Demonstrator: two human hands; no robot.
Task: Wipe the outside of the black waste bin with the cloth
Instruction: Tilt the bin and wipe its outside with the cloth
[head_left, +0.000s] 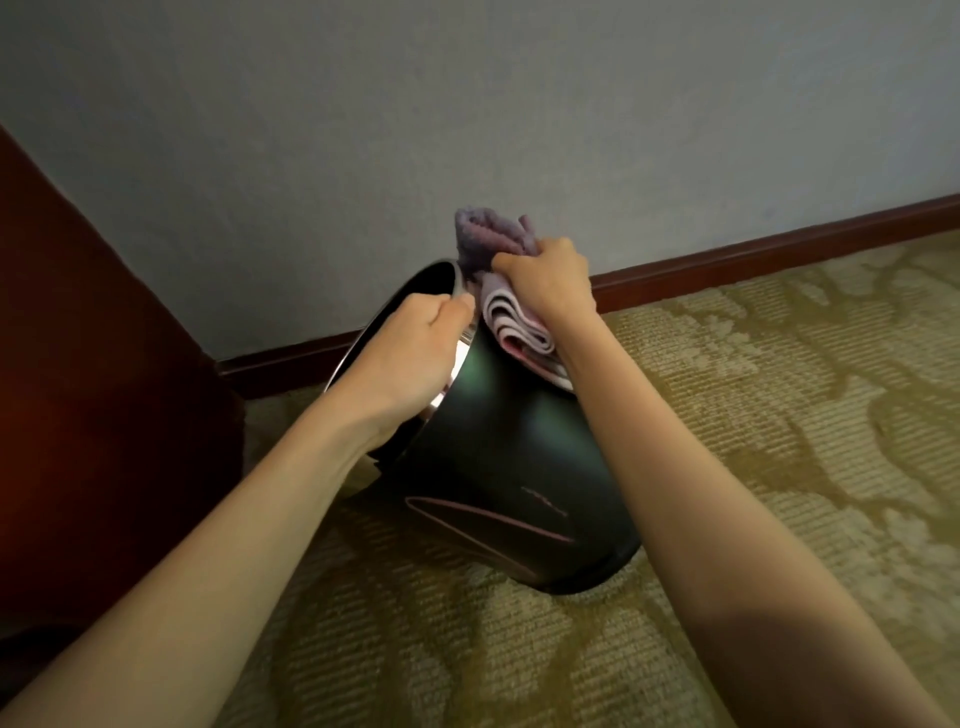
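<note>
1. Head view: your left hand (415, 353) has its fingers closed around the silver rim of the black waste bin (514, 467), which is tilted on the carpet (779, 415) near the wall (467, 104).
2. Your right hand (545, 283) clamps the folded cloth (511, 317) against the bin's upper outside.
3. The bin's inside is dark; you cannot tell its contents.

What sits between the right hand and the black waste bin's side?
In the head view, the folded pink-and-purple cloth lies between the right hand and the tilted black waste bin.
</note>
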